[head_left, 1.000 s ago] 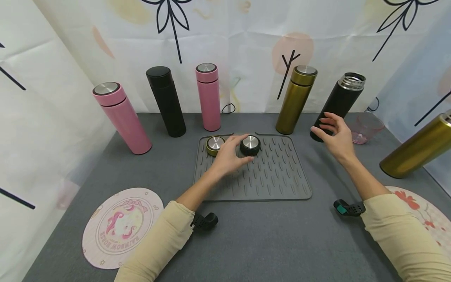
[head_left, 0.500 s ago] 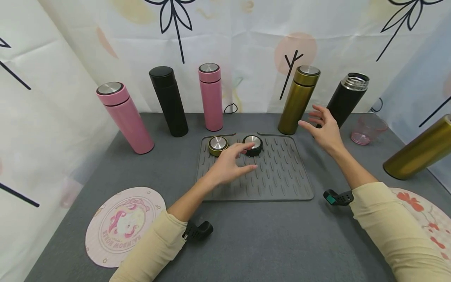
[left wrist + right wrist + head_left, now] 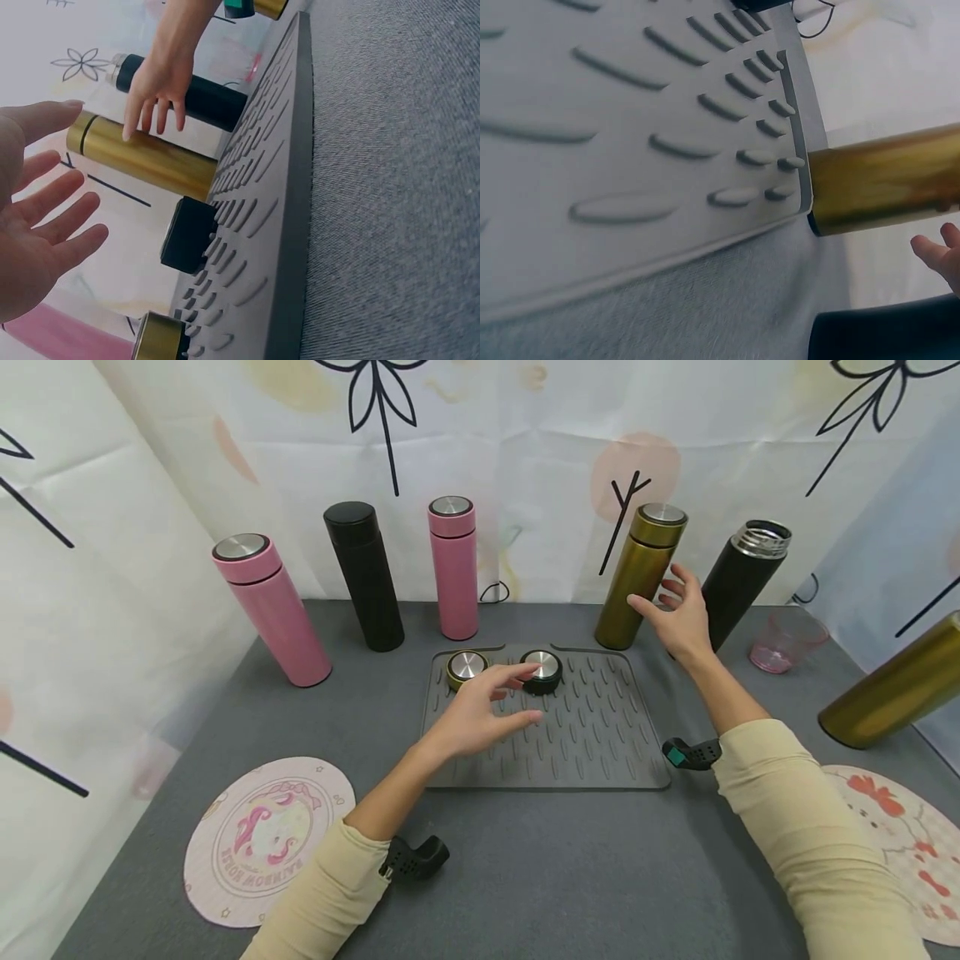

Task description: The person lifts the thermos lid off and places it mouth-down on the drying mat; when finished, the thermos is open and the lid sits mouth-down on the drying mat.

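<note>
My right hand reaches toward a gold thermos bottle, its thumb and fingers spread on the bottle's right side. In the right wrist view, fingertips show close beside the gold body. Behind that hand stands a black thermos bottle without its lid, its steel neck bare. My left hand hovers over the grey ridged mat, thumb and fingers apart around air. Just beyond its fingertips a black lid lies on the mat, with a gold lid to the left.
Two pink bottles and a second black bottle stand at the back left. To the right are a pink-tinted glass and another gold bottle, cut off by the frame. Round placemats lie at both sides.
My right hand has moved left from the lidless black bottle to the gold one. The left hand has drawn back from the black lid, which stays on the mat.
</note>
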